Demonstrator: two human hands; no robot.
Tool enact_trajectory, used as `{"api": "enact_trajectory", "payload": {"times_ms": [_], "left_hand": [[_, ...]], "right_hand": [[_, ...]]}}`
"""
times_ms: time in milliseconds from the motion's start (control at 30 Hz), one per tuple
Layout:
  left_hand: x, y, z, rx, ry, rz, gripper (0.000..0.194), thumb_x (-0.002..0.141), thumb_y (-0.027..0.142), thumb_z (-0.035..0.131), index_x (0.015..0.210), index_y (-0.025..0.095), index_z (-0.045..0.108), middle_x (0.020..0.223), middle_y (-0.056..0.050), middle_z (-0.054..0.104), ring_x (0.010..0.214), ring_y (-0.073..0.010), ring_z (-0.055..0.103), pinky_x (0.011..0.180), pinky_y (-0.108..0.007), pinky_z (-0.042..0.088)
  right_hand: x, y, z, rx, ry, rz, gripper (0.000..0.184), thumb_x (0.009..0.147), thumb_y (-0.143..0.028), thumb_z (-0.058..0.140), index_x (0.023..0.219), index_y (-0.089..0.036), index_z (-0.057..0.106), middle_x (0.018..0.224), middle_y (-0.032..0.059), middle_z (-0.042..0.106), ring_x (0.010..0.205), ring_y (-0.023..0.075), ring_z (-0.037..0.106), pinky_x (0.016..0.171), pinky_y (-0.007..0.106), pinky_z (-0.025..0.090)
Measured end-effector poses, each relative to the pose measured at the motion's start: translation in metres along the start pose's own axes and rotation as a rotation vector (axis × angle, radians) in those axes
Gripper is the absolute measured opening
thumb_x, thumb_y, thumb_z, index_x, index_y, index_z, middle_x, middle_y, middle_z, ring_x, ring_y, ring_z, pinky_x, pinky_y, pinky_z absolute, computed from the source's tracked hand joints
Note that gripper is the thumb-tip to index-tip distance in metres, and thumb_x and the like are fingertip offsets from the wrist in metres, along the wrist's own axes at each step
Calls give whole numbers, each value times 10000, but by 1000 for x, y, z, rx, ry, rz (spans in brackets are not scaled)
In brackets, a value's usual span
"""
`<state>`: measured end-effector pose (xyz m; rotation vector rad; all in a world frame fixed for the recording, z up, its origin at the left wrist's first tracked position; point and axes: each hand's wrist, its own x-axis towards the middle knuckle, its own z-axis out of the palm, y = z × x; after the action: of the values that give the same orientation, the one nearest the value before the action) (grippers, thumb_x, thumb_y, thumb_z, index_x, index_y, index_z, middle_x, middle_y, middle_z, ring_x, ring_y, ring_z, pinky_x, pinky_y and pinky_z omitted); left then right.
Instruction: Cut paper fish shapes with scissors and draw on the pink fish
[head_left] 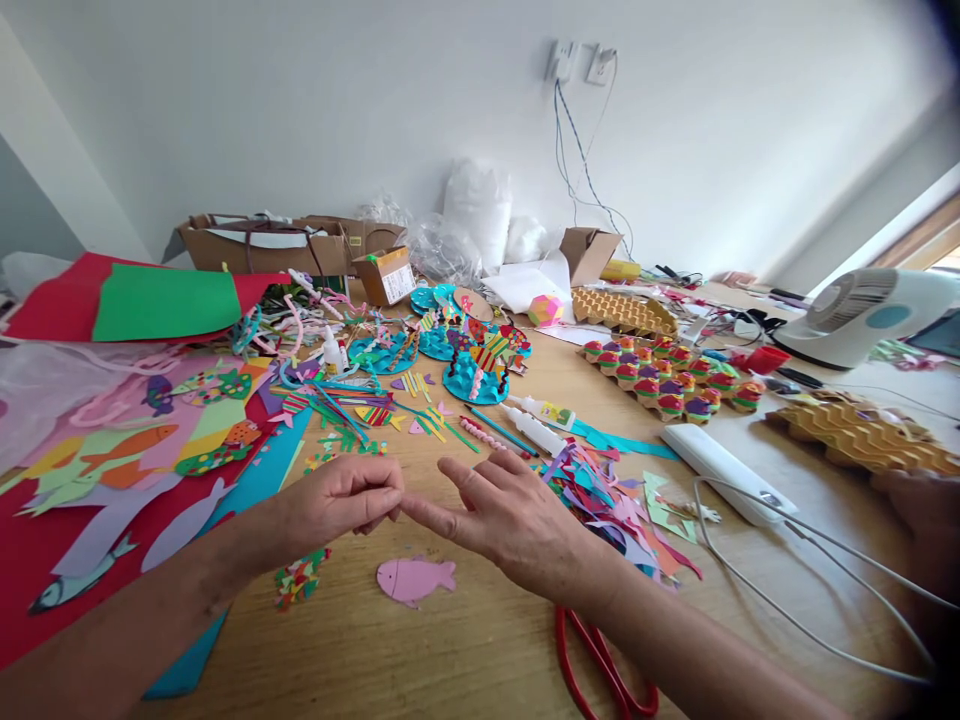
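Note:
My left hand (351, 497) is closed above the table, thumb and fingertips pressed together. Whatever sits in that pinch, if anything, is hidden or too small to name. My right hand (501, 508) has its fingers apart, and its index finger reaches to the left fingertips and touches them. Just below both hands, a pink paper fish (414, 581) with a drawn eye lies flat on the wood. Tiny coloured paper bits (298, 580) are heaped to its left. Under my right forearm, red scissor handles (563, 650) stick out; the blades are hidden.
Cut paper fish (180, 540) lie on coloured sheets at left. White glue bottles (534, 431), paper strips (600, 500) and decorated blue discs (475, 385) are ahead. A white power strip (727, 474) with cables, painted egg cartons (660, 372) and another person's hand (919, 497) are at right.

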<state>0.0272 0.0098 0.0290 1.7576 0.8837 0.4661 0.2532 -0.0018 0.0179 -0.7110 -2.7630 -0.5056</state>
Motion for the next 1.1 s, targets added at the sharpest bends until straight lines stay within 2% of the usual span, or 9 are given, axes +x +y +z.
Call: {"api": "enact_trajectory", "payload": {"times_ms": [167,300,400,533,667,900,1100], "left_hand": [[-1,-1,-2,36,-19,-23,213,814,276,409,627,184,451,584,50,396,542,-102,353,502,-235,274],[0,3,3,66,51,-77,207,775,286,412,591,192,408,538,65,324,497,-95,282,457,-233,224],[1,3,7,63,110,-59,218,773,294,408,580,193,396,538,62,325,502,-97,278,462,-237,220],[-1,-2,10,-90,155,10,236,831,292,390,623,188,430,585,49,390,547,-100,354,523,-236,299],[-4,-3,10,-180,128,43,238,869,321,369,741,178,509,687,15,464,637,-120,434,597,-250,369],[-1,-3,7,-96,136,0,225,845,319,420,684,181,496,614,48,415,573,-101,383,548,-231,319],[0,-6,10,-166,183,-15,177,777,251,444,614,183,453,549,60,388,532,-95,340,523,-238,276]], "right_hand": [[-1,-1,0,-12,-20,-1,568,901,-100,315,1397,-339,172,1016,73,541,719,147,495,737,340,353],[-2,-2,1,-3,-15,6,542,904,-105,312,1388,-327,211,1029,79,539,727,152,495,745,344,349],[-1,-3,1,12,-21,25,537,899,-102,324,1385,-310,229,1029,81,544,743,157,498,753,342,347],[0,-5,2,29,-37,63,566,883,-81,336,1400,-264,197,1022,92,556,778,178,512,747,343,351],[0,-5,4,39,-37,80,593,880,-78,344,1413,-249,147,1058,104,549,798,181,515,744,337,353],[3,-5,1,29,-71,83,588,862,-66,352,1397,-262,203,1018,92,555,791,188,510,752,349,347],[2,-4,2,48,-51,77,568,866,-77,352,1385,-284,246,1007,93,557,771,179,518,759,359,354]]}}
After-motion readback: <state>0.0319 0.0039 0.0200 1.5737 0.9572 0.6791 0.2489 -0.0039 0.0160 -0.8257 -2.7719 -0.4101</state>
